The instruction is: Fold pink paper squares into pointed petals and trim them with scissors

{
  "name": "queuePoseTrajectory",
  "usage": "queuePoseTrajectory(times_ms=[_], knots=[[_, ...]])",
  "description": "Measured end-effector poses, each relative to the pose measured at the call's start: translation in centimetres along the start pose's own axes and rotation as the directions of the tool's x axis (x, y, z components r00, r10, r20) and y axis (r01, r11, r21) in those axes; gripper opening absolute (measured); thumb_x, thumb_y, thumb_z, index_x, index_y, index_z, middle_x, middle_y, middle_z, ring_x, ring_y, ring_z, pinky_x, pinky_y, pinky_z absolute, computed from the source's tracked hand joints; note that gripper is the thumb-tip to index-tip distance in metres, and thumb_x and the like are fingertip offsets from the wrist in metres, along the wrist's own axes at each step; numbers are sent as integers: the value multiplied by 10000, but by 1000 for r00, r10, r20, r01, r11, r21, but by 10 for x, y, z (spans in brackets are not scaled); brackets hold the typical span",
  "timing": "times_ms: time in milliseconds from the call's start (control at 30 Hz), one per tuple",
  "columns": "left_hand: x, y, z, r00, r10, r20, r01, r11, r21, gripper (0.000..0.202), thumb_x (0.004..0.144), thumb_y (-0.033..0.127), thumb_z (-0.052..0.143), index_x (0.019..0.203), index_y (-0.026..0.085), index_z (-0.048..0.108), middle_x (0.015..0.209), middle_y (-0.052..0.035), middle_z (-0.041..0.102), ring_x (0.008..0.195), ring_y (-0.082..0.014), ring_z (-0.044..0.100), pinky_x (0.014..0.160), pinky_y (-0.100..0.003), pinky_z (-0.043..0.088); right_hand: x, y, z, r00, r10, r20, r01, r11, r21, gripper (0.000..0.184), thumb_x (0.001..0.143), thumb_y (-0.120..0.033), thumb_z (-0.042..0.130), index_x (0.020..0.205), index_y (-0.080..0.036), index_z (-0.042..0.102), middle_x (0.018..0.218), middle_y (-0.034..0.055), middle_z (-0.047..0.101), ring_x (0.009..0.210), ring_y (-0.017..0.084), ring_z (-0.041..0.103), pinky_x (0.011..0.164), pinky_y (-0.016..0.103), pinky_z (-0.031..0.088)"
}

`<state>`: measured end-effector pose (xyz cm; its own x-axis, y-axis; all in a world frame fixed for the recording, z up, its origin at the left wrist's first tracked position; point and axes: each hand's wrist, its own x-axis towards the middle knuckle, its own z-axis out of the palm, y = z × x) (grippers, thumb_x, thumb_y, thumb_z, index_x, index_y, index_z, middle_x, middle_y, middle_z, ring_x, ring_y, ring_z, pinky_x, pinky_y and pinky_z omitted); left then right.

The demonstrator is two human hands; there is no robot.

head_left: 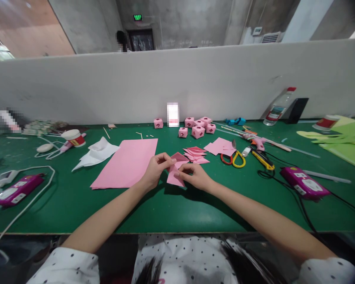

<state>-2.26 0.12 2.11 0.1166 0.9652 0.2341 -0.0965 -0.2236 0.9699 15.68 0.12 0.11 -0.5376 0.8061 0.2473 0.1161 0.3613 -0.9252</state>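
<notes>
The person's left hand [155,169] pinches the upper left edge of a small folded piece of pink paper [175,180] between thumb and bent fingers, with hardly any gap between the tips. The right hand [197,176] grips the same paper from the other side, thumb and curled forefinger nipping its right edge a little lower down; how its remaining fingers sit beneath cannot be told. The two hands are near each other, with the paper bridging them

The pink piece is in front of the person, above the green tabletop [177,219], and casts a shadow there together with the hands. Its long axis runs mostly away from the body: the narrow lower end points back towards the person, slanting slightly, while the upper end points to the partition and spreads into a flap leaning right. The fingers hide its middle

Just beyond the right hand lies a loose pile of folded pink paper strips [197,157], and farther right some flat pink paper squares [220,146] overlap by scissors with red and yellow handles [239,160]. A large pink paper sheet [133,159] lies left of the hands, and a cluster of pink faceted paper cubes [198,132] sits near the pale grey partition [121,90]
</notes>
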Motion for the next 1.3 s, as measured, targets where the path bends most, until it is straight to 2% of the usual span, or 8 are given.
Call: queuePoseTrajectory(times_ms=[167, 300, 433, 733, 933, 1100, 1200, 1300], knots=[[5, -3, -7, 995, 0, -95, 1, 1000, 17, 318, 766, 392, 702, 604, 166, 548, 574, 31, 501, 564, -89, 452, 572, -227, 368, 0, 1, 0, 998, 45, 50, -51, 989, 136, 378, 761, -501, 699, 660, -146, 619, 569, -27, 547, 516, 87, 456, 521, 223, 360], [6, -1, -9, 991, -115, 63, 121, 988, -94, 296, 768, 456, 690, 791, 162, 671, 770, -26, 621, 672, -115, 549, 610, -231, 424, 0, -2, -3, 994, 98, 43, -107, 942, 318, 389, 728, -506, 737, 640, -150, 608, 573, -32, 525, 531, 83, 450, 520, 216, 356], [1, 1, -5, 968, -158, 193, 182, 977, -110, 317, 691, 380, 781, 912, 166, 703, 900, -49, 661, 778, -146, 593, 666, -239, 452, 0, -4, -6, 973, 193, 127, -232, 803, 549, 393, 686, -500, 777, 656, -145, 611, 580, -24, 541, 496, 79, 457, 488, 212, 367], [1, 3, -7, 971, -44, 234, 56, 997, -44, 226, 708, 333, 782, 835, 169, 693, 829, -19, 628, 713, -118, 548, 637, -237, 434, 0, -5, -10, 925, 233, 300, -379, 622, 685, 357, 740, -438, 743, 624, -149, 570, 581, -5, 521, 677, 159, 593, 665, 280, 459], [-2, 9, -6, 970, 31, 241, -50, 996, 72, 194, 722, 320, 766, 806, 161, 693, 830, -43, 661, 821, -169, 603, 779, -299, 466, 0, -4, -16, 848, 313, 429, -530, 467, 708, 315, 780, -368, 691, 607, -160, 530, 595, -9, 482, 628, 125, 525, 589, 241, 414], [1, 8, -8, 989, 97, 114, -114, 983, 147, 197, 742, 352, 747, 773, 164, 698, 779, -32, 661, 740, -146, 586, 693, -259, 446, 5, -4, -25, 857, 402, 321, -495, 472, 730, 266, 833, -443, 613, 834, -179, 650, 786, 37, 637, 624, 119, 537, 525, 223, 397], [5, 5, -10, 997, 61, -40, -52, 980, 194, 258, 736, 413, 740, 790, 163, 707, 737, -25, 659, 665, -133, 560, 611, -243, 423, 8, -8, -29, 905, 387, 177, -385, 567, 729, 451, 830, -624, 543, 938, -200, 657, 960, 69, 677, 653, 128, 556, 527, 237, 416], [6, 1, -9, 998, -25, -54, 36, 978, 205, 322, 724, 467, 732, 812, 158, 716, 704, -31, 659, 655, -144, 570, 587, -246, 428, 9, -9, -28, 953, 302, -18, -210, 705, 677, 405, 712, -540, 733, 917, -203, 643, 998, 53, 668, 694, 118, 562, 573, 236, 433]])
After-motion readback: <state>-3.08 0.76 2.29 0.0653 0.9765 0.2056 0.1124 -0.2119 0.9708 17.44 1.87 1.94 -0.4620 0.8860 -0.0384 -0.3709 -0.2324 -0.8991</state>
